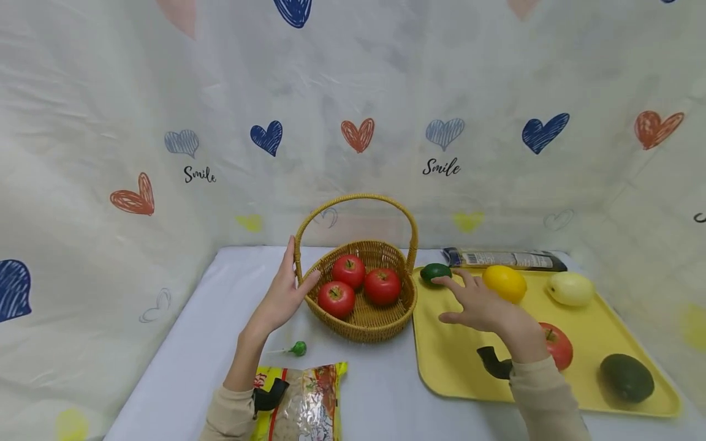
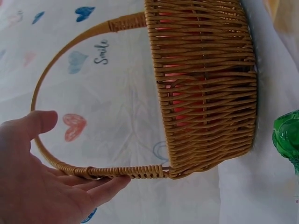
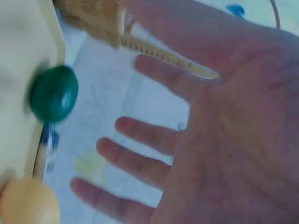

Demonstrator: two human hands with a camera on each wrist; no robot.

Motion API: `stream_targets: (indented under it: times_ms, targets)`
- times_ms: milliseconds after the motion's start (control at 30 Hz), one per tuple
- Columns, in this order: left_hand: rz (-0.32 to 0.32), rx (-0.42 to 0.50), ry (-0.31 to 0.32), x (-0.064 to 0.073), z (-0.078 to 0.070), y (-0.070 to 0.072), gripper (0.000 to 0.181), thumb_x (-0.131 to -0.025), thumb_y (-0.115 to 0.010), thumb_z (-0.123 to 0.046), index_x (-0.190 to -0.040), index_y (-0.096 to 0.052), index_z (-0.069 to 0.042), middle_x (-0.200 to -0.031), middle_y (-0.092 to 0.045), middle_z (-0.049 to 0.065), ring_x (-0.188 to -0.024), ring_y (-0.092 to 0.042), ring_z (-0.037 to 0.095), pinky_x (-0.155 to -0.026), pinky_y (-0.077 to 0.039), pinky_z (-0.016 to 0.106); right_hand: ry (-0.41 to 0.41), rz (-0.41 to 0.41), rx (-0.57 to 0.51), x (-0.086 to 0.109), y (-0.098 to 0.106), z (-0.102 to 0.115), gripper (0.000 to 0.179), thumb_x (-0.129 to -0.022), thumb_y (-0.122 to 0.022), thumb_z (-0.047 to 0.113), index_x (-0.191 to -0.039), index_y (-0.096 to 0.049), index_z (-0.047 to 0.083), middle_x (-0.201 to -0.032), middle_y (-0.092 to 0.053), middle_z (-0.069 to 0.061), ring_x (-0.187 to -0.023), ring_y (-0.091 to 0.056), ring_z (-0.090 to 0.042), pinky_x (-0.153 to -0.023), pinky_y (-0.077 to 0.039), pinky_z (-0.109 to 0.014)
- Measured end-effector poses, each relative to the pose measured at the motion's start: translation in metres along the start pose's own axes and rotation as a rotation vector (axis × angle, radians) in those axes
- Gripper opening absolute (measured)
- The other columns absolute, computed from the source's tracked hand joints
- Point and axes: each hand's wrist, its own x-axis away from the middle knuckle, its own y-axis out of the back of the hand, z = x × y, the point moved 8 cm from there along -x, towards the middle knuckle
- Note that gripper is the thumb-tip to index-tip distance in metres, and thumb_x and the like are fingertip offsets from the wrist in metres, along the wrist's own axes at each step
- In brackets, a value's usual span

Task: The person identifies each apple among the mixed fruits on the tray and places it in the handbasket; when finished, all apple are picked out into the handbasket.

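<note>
A wicker basket with a tall arched handle holds three red apples. At its left side my left hand touches the base of the handle, fingers straight and thumb spread apart. My right hand is over the yellow tray, its fingers spread and nothing in them. Nearest to those fingertips lies a small dark green fruit, like a lime, at the tray's far left corner; in the right wrist view the green fruit is apart from the fingers.
Also on the tray are a yellow lemon, a pale yellow fruit, a red apple and a dark green avocado. A long package lies behind it. In front of the basket are a green lollipop and a food bag.
</note>
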Motion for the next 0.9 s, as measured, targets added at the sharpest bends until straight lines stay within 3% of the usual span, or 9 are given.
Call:
stream_targets:
  times_ms: [267,433,533,600,733,767,833,900]
  targets:
    - [0.009,-0.002,-0.024,-0.002,-0.001,-0.001,0.101,-0.102,-0.058,-0.050,-0.165,0.013,-0.015,-0.175,0.007,0.009,-0.162,-0.002,0.034,-0.124,-0.026,0.061,-0.145,0.010,0.013,0.021,0.018,-0.050,0.083,-0.090,-0.076,0.045,-0.152,-0.038,0.005,-0.150,-0.023,-0.046,-0.131,-0.025,-0.070,-0.094,-0.037,-0.083]
    - [-0.002,0.000,-0.030,-0.001,0.000,-0.001,0.100,-0.103,-0.057,-0.049,-0.165,0.013,-0.016,-0.175,0.008,0.008,-0.162,-0.004,0.033,-0.124,-0.028,0.059,-0.255,0.010,0.010,0.038,0.030,-0.080,0.092,-0.091,-0.072,0.050,-0.153,-0.029,-0.002,-0.145,-0.022,-0.053,-0.124,-0.030,-0.076,-0.096,-0.040,-0.078]
    - [-0.006,0.007,-0.034,-0.001,-0.001,0.001,0.099,-0.103,-0.057,-0.049,-0.165,0.013,-0.017,-0.175,0.008,0.007,-0.163,-0.003,0.032,-0.124,-0.029,0.058,-0.359,0.053,-0.032,0.053,0.035,-0.098,0.102,-0.092,-0.067,0.057,-0.158,-0.016,-0.002,-0.148,-0.017,-0.054,-0.121,-0.038,-0.071,-0.094,-0.043,-0.074]
    - [-0.006,0.004,-0.035,0.000,-0.001,0.003,0.099,-0.103,-0.057,-0.049,-0.165,0.014,-0.017,-0.175,0.009,0.006,-0.163,-0.002,0.032,-0.124,-0.029,0.059,-0.439,0.093,-0.080,0.064,0.035,-0.110,0.107,-0.092,-0.065,0.061,-0.158,-0.012,-0.003,-0.144,-0.033,-0.048,-0.117,-0.048,-0.059,-0.093,-0.045,-0.068]
    - [-0.001,0.000,-0.033,0.000,0.000,0.003,0.099,-0.103,-0.057,-0.049,-0.165,0.015,-0.019,-0.175,0.010,0.004,-0.163,-0.001,0.032,-0.124,-0.028,0.060,-0.562,0.147,-0.123,0.081,0.028,-0.126,0.110,-0.086,-0.066,0.070,-0.157,-0.022,-0.001,-0.141,-0.049,-0.035,-0.110,-0.053,-0.046,-0.089,-0.048,-0.058]
    - [0.002,0.000,-0.035,0.000,0.000,0.002,0.099,-0.103,-0.056,-0.049,-0.165,0.015,-0.020,-0.175,0.011,0.004,-0.163,-0.001,0.032,-0.124,-0.028,0.060,-0.588,0.150,-0.133,0.084,0.026,-0.129,0.109,-0.084,-0.067,0.071,-0.156,-0.025,0.000,-0.141,-0.049,-0.034,-0.110,-0.053,-0.046,-0.088,-0.048,-0.056]
    - [0.006,0.000,-0.039,0.000,0.001,0.000,0.099,-0.103,-0.056,-0.049,-0.165,0.015,-0.021,-0.174,0.011,0.004,-0.163,0.000,0.032,-0.124,-0.028,0.060,-0.624,0.162,-0.134,0.088,0.021,-0.135,0.110,-0.082,-0.068,0.074,-0.155,-0.031,0.001,-0.152,-0.037,-0.036,-0.115,-0.051,-0.050,-0.090,-0.048,-0.056]
    - [0.011,0.000,-0.042,-0.001,0.002,-0.002,0.099,-0.103,-0.056,-0.050,-0.165,0.015,-0.020,-0.174,0.011,0.004,-0.163,0.000,0.032,-0.124,-0.028,0.060,-0.645,0.180,-0.143,0.091,0.015,-0.140,0.106,-0.081,-0.069,0.074,-0.152,-0.038,0.001,-0.148,-0.039,-0.038,-0.112,-0.052,-0.047,-0.089,-0.049,-0.051]
